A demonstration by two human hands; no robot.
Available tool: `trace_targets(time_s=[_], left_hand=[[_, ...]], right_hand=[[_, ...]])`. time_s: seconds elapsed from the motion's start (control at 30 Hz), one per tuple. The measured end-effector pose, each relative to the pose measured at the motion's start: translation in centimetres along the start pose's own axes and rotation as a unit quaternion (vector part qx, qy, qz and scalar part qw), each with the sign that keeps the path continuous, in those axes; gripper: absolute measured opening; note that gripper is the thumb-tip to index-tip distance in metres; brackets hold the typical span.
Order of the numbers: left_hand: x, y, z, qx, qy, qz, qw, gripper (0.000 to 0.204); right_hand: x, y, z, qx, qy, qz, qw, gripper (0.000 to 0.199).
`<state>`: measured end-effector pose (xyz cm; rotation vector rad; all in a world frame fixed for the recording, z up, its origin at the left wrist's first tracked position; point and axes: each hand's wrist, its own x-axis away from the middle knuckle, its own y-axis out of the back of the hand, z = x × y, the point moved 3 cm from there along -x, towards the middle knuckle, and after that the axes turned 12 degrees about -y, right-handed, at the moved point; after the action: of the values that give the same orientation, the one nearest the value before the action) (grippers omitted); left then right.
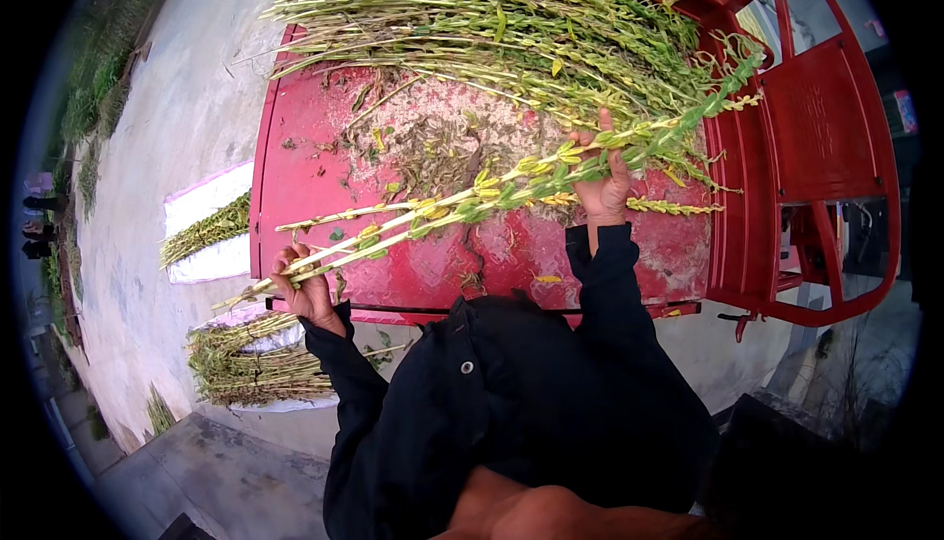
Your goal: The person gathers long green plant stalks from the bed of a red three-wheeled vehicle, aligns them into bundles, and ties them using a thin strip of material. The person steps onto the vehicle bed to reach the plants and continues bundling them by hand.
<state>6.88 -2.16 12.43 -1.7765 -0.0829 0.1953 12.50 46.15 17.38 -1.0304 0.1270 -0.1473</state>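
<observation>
A few long sesame stalks (pixel 482 194), with green and yellow pods along them, lie slantwise between my hands over the red truck bed (pixel 393 279). My left hand (pixel 303 286) is closed around their bare stem ends at the bed's near left edge. Farther up the stalks, my right hand (pixel 602 188) grips the podded part, its fingertips showing above them. The leafy tips reach right, toward the bed's red end wall. Across the far side of the bed lies a thick pile of sesame stalks (pixel 492 33), its bare stems to the left.
Loose dry leaves and pale seeds (pixel 433 132) litter the middle of the bed. A red metal rail frame (pixel 831 127) rises at the right. To the left, more cut stalks (pixel 211 230) lie on white sheets on the concrete ground (pixel 147 176), with another heap (pixel 246 368) nearer me.
</observation>
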Motion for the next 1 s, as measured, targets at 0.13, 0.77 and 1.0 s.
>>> trace_targets(time_s=[0.13,0.77,1.0], left_hand=[[-0.8,9.0,4.4,-0.088,0.065,-0.172,0.979,0.023],[-2.1,25.0,11.2,-0.391,0.198,-0.402,0.804,0.023],[-1.9,25.4,11.6,-0.428,0.146,-0.4,0.797,0.015]], right_hand=[[4.6,4.2,0.5,0.058,-0.032,-0.104,0.992,0.051],[12.7,30.2,-13.5,-0.085,-0.272,-0.597,0.75,0.034],[11.2,30.6,-12.6,-0.07,-0.26,-0.579,0.769,0.03]])
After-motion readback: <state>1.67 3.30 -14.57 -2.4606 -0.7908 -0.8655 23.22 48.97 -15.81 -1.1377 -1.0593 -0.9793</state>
